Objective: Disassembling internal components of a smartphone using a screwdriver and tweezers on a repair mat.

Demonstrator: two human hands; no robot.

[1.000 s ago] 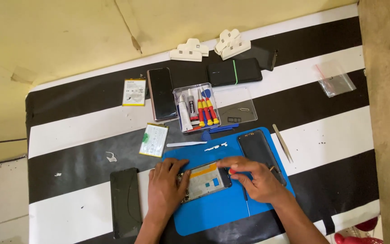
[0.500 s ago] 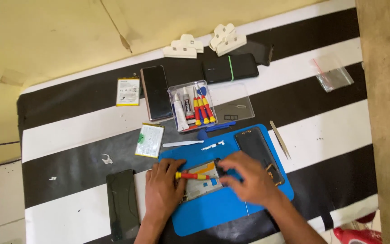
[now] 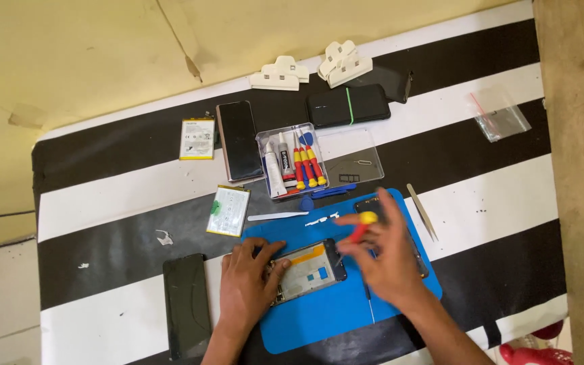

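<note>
Two hands on opened phone [image 3: 307, 270] | tool case [image 3: 292, 160] behind | tweezers [image 3: 422, 211] right

Black-and-white striped tabletop [image 3: 481, 176], yellowish floor [image 3: 69, 61]

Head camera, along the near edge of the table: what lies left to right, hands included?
Black phone → left hand → opened phone on the blue mat → right hand, holding a red and yellow screwdriver.

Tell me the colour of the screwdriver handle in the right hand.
Red with a yellow cap: the small screwdriver in the right hand, clearest in the head view.
</note>
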